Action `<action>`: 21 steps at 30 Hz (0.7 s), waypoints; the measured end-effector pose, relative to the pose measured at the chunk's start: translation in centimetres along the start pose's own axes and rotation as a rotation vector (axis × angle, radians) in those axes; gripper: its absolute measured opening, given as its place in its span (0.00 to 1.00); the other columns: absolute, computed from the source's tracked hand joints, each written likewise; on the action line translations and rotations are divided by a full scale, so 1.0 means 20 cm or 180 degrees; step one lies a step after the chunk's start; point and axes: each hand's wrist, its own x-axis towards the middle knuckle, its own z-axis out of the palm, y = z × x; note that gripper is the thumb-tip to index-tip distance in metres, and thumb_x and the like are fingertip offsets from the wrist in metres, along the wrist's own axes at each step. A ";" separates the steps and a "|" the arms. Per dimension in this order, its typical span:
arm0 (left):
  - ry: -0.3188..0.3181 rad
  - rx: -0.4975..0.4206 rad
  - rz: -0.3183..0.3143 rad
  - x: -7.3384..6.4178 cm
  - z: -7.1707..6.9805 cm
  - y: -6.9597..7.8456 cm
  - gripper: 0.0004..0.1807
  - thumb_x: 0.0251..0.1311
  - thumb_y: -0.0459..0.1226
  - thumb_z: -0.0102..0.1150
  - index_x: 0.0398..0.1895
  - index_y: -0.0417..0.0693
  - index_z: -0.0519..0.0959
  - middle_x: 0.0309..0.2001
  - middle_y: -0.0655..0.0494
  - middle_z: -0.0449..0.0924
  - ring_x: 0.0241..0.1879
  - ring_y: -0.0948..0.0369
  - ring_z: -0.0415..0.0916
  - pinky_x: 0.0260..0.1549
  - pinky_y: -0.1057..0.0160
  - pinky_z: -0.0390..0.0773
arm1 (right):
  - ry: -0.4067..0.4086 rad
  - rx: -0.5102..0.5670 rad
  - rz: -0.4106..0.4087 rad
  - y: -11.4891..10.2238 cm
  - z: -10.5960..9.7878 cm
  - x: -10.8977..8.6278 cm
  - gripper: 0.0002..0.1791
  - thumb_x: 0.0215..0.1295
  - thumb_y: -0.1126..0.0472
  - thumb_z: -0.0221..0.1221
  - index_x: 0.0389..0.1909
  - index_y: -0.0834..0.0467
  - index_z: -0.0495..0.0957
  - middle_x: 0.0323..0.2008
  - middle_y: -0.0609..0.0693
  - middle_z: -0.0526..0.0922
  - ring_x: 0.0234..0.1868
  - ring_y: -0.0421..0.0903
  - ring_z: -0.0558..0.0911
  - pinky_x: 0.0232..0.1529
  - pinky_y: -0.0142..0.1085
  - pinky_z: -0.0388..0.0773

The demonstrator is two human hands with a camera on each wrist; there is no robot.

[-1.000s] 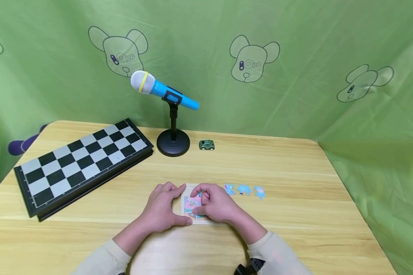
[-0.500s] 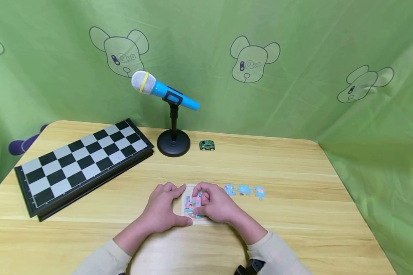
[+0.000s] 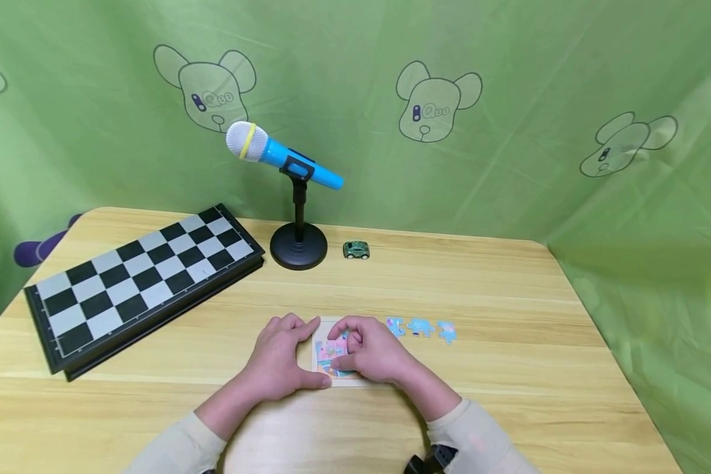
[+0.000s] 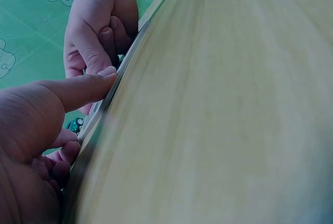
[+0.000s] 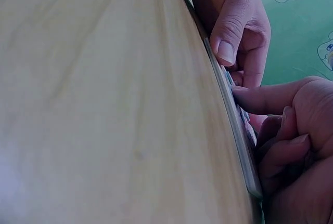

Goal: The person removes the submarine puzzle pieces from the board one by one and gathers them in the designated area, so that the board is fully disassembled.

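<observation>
A small jigsaw puzzle board (image 3: pixel 322 328) with a pale border lies flat on the table between both hands. Pink and blue puzzle pieces (image 3: pixel 327 350) fill its lower left part; the right part is hidden beneath my right hand. My left hand (image 3: pixel 278 362) grips the board's left side, its thumb on the near edge and its index finger at the far corner. The right hand (image 3: pixel 370 349) bends over the board, thumb and index finger at either side of a pink piece, other fingers curled. Three loose blue puzzle pieces (image 3: pixel 421 327) lie in a row right of the board.
A folded black-and-white chessboard (image 3: pixel 148 270) lies at the left. Behind the puzzle stand a blue toy microphone (image 3: pixel 299 164) on a black stand and a small green toy car (image 3: pixel 356 249). A green curtain (image 3: pixel 343 79) hangs beyond the wooden table (image 3: pixel 509 395).
</observation>
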 end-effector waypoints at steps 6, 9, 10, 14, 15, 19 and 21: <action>0.0012 0.0011 0.0008 0.00 0.00 0.00 0.54 0.31 0.50 0.85 0.67 0.40 0.74 0.39 0.60 0.67 0.42 0.57 0.62 0.47 0.55 0.63 | -0.0007 -0.0079 -0.0046 -0.01 0.00 -0.01 0.15 0.54 0.66 0.73 0.42 0.57 0.81 0.14 0.47 0.65 0.15 0.42 0.65 0.21 0.33 0.61; 0.0016 0.0012 0.0001 0.00 0.00 0.00 0.54 0.31 0.50 0.85 0.67 0.40 0.74 0.40 0.60 0.68 0.42 0.57 0.62 0.47 0.54 0.64 | 0.0036 -0.0149 -0.0135 -0.01 0.00 -0.02 0.15 0.55 0.65 0.73 0.42 0.58 0.81 0.14 0.46 0.65 0.15 0.41 0.65 0.22 0.33 0.62; 0.0020 0.0009 0.0000 0.00 0.00 0.00 0.54 0.31 0.50 0.85 0.67 0.40 0.74 0.40 0.60 0.68 0.43 0.57 0.63 0.47 0.54 0.64 | 0.0062 -0.0173 -0.0175 -0.01 0.00 -0.02 0.15 0.54 0.65 0.73 0.42 0.58 0.81 0.14 0.45 0.65 0.16 0.41 0.65 0.23 0.33 0.63; 0.0036 0.0008 0.0002 0.00 0.00 0.00 0.54 0.30 0.51 0.85 0.67 0.40 0.74 0.40 0.60 0.68 0.43 0.57 0.63 0.47 0.54 0.64 | 0.0204 -0.0231 -0.0286 0.01 0.00 -0.03 0.15 0.54 0.64 0.73 0.42 0.56 0.82 0.14 0.43 0.64 0.16 0.40 0.64 0.25 0.34 0.65; 0.0038 0.0008 0.0011 0.00 0.00 0.00 0.54 0.30 0.51 0.85 0.67 0.40 0.74 0.40 0.60 0.68 0.43 0.57 0.63 0.47 0.54 0.64 | 0.0242 -0.0236 -0.0295 0.01 -0.01 -0.04 0.15 0.54 0.64 0.74 0.42 0.55 0.82 0.14 0.43 0.64 0.16 0.39 0.64 0.26 0.34 0.66; 0.0026 0.0006 0.0033 0.00 0.00 0.00 0.55 0.31 0.51 0.85 0.67 0.39 0.74 0.39 0.60 0.67 0.42 0.57 0.62 0.46 0.54 0.64 | 0.0361 -0.0212 -0.0281 0.03 -0.03 -0.08 0.15 0.54 0.65 0.73 0.42 0.54 0.82 0.13 0.42 0.63 0.16 0.38 0.63 0.29 0.35 0.70; 0.0021 0.0000 0.0045 0.00 0.00 0.00 0.55 0.31 0.52 0.85 0.67 0.39 0.74 0.39 0.60 0.67 0.42 0.58 0.62 0.46 0.54 0.64 | 0.0404 -0.0210 -0.0265 0.04 -0.04 -0.11 0.15 0.54 0.65 0.73 0.42 0.53 0.83 0.13 0.41 0.62 0.16 0.37 0.62 0.33 0.36 0.72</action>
